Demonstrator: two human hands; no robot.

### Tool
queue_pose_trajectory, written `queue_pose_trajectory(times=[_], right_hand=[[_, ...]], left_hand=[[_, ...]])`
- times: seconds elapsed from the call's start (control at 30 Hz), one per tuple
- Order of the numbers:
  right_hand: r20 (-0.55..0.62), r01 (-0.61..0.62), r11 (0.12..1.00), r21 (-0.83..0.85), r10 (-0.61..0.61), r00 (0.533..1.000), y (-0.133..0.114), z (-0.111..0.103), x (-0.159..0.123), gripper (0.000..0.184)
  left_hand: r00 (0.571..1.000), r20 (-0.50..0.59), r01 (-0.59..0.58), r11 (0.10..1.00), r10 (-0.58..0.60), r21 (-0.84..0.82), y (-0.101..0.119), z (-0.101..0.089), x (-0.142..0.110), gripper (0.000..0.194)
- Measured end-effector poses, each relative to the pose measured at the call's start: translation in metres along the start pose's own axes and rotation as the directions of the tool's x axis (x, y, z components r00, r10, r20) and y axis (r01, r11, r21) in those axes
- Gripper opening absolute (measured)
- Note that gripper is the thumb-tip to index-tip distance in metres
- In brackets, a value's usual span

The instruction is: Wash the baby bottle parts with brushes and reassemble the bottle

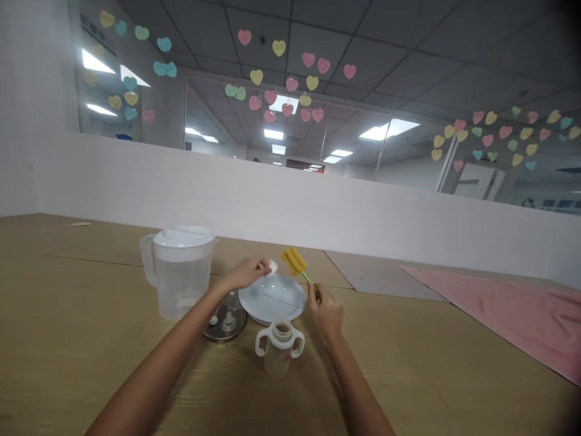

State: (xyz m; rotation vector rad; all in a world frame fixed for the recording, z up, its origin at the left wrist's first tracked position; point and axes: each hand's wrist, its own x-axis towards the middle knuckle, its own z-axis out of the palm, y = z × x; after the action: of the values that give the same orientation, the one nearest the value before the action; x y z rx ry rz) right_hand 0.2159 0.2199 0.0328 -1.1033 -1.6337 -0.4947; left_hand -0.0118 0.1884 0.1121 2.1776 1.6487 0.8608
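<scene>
- Readable text in your view: none; no word, number or brand can be made out.
- Clear plastic baby bottle with white two-handled collar (278,349): small reddish print on the side facing you, too small to read.
- Blue-and-green sign lettering (551,204): at far right, beyond the glass partition (408,103); possibly characters, too blurred to read.
- Dark red rectangular panel (305,163): at the far end of the room, with pale marks along it; illegible.
- Pastel paper hearts (256,77) stuck on the glass: too small to show any writing.
</scene>
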Motion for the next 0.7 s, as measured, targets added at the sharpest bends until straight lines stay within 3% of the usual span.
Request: queue_pose_trajectory(times=[0.1, 0.17, 0.27, 0.5, 0.6, 0.7], right_hand=[[-0.045, 0.073, 0.996, 0.041, -0.071, 0.996, -0.003, -0.001, -0.001, 0.034], [-0.075, 0.135, 0.988, 0.070, -0.130, 0.989, -0.005, -0.003, -0.001, 0.031], [-0.087, 0.206, 0.973, 0.103, -0.197, 0.976, -0.008, -0.007, 0.000, 0.029], [-0.080, 0.267, 0.954, 0.138, -0.258, 0.963, -0.008, -0.009, -0.002, 0.028], [-0.080, 0.281, 0.956, 0.087, -0.275, 0.958, -0.008, -0.006, -0.002, 0.027], [-0.063, 0.231, 0.973, 0.028, -0.229, 0.971, -0.009, -0.003, -0.001, 0.028]], left_hand=[[0.974, -0.224, -0.114, 0.920, 0.029, -0.375, 0.010, -0.017, -0.002, 0.041], [0.969, -0.241, -0.178, 0.831, 0.055, -0.526, 0.018, -0.019, -0.004, 0.041], [0.976, -0.207, -0.178, 0.803, 0.070, -0.569, 0.029, -0.018, -0.008, 0.041], [0.985, -0.030, -0.170, 0.903, 0.172, -0.395, 0.039, -0.022, -0.017, 0.044], [0.977, -0.169, -0.169, 0.952, 0.128, -0.257, 0.042, -0.029, -0.020, 0.047], [0.912, -0.395, -0.108, 0.994, 0.106, 0.017, 0.042, -0.041, -0.026, 0.048]])
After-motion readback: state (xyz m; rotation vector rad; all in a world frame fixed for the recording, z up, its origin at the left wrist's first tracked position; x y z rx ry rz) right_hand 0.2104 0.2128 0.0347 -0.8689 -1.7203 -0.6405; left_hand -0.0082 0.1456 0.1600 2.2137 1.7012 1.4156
